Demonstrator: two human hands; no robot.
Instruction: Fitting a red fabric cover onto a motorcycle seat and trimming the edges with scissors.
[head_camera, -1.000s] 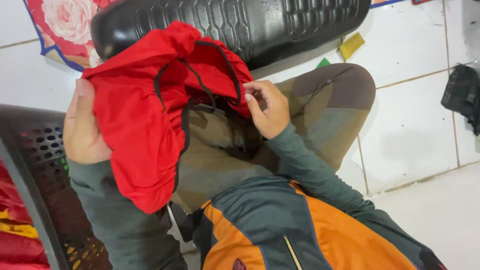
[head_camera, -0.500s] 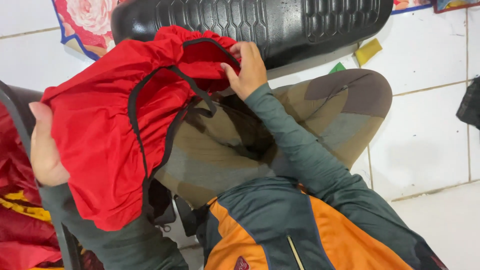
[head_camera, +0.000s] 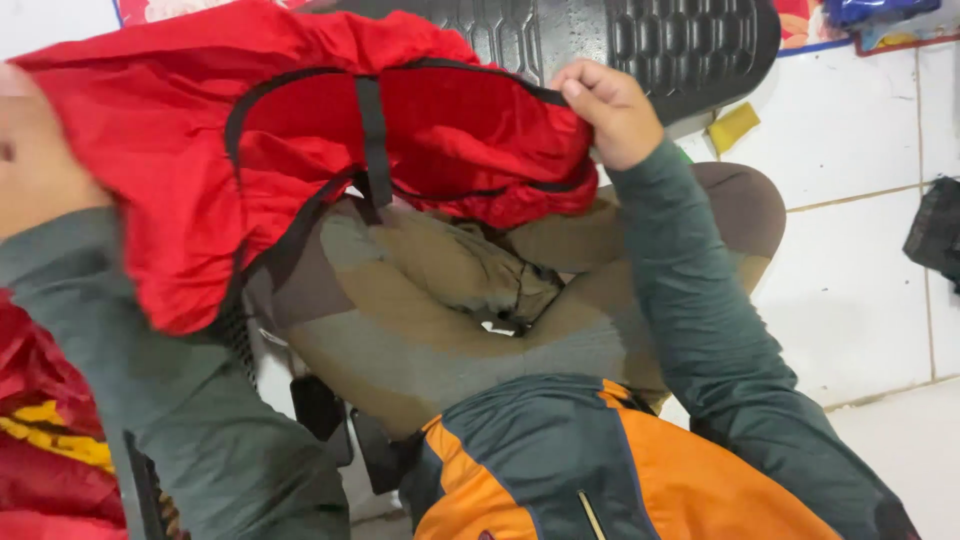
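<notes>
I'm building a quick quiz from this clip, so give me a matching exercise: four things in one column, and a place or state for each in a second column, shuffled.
Things:
1. red cover
2. black seat
3. yellow piece
4. dark cloth

Places or states:
A. lying on the white tile at the right edge
B. stretched between the left hand and the right hand
C. on the floor beside the seat's end
D. lying across the top, behind the cover

Pairs: 1-B, 2-D, 3-C, 4-A

Black patterned seat (head_camera: 660, 40) on white tiled floor (head_camera: 860, 290), yellow block (head_camera: 733, 127), dark cloth (head_camera: 935, 235)
</notes>
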